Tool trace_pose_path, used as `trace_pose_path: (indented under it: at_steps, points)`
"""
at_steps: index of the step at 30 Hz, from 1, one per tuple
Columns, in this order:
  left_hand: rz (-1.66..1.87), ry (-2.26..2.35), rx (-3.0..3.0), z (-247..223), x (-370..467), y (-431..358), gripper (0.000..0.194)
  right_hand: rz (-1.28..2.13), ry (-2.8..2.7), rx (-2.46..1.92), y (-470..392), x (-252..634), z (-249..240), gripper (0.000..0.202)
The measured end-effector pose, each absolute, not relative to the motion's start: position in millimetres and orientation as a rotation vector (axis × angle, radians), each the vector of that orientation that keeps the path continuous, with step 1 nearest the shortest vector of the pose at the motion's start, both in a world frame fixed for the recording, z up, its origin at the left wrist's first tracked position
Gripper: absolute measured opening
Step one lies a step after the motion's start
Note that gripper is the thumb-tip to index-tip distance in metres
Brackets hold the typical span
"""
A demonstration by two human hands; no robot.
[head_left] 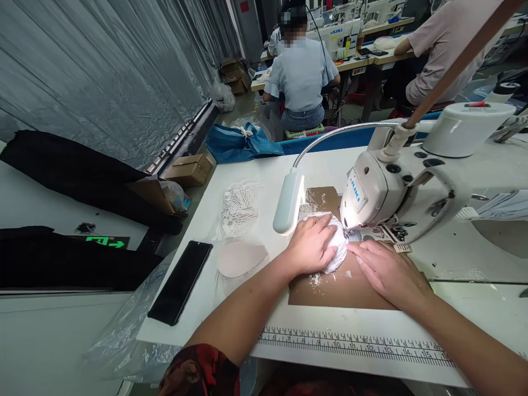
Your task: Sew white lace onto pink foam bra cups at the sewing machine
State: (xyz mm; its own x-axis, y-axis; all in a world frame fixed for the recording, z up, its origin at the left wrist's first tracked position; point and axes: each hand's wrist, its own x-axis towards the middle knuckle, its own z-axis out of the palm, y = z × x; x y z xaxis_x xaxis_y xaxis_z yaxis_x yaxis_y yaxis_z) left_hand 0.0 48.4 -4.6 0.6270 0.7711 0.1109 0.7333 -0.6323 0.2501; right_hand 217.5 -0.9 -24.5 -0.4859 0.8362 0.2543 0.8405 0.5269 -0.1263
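Observation:
White lace-edged fabric (339,254) lies by the needle area of a white sewing machine (371,190), lit by a lamp (287,202) on a bendy metal neck. My left hand (313,245) rests flat on the fabric with fingers stretched towards the machine. On the other side, my right hand (385,269) lies palm down, its fingertips touching the fabric's edge near the presser foot. Beneath both hands is a brown sheet (330,294). The needle itself is hidden by the machine head.
Left on the white table (243,324) lie a black phone (180,281), a beige cup-shaped piece (241,258) and a pile of white lace trim (239,206). A printed ruler (350,344) runs along the front edge. Other people sit at machines ahead.

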Motion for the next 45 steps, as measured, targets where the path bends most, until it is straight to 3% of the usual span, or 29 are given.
trace_pose_path:
  at_steps: [12, 21, 31, 36, 45]
  points:
    - [0.179, 1.322, 2.552, 7.9, -1.1, 41.5, 0.045, 0.113, -2.460, -1.444, 0.7, 216.4, -19.7, 0.038]
    - [-0.114, 0.981, 2.494, 46.3, -11.4, -12.1, 0.055, 0.176, -2.383, -1.278, -1.6, 228.3, -25.4, 0.033]
    - [0.387, 1.040, 2.457, 37.7, -27.4, -31.2, 0.034, 0.292, -2.294, -1.042, -6.9, 229.4, -22.3, 0.028]
    - [0.301, 1.244, 2.565, 26.0, -13.8, -1.5, 0.032, 0.503, -2.394, -0.733, -15.1, 225.7, -17.9, 0.024]
    - [0.259, 1.273, 2.582, 32.1, -16.0, -30.4, 0.039, 0.525, -2.384, -1.207, -16.0, 219.6, -10.7, 0.029]
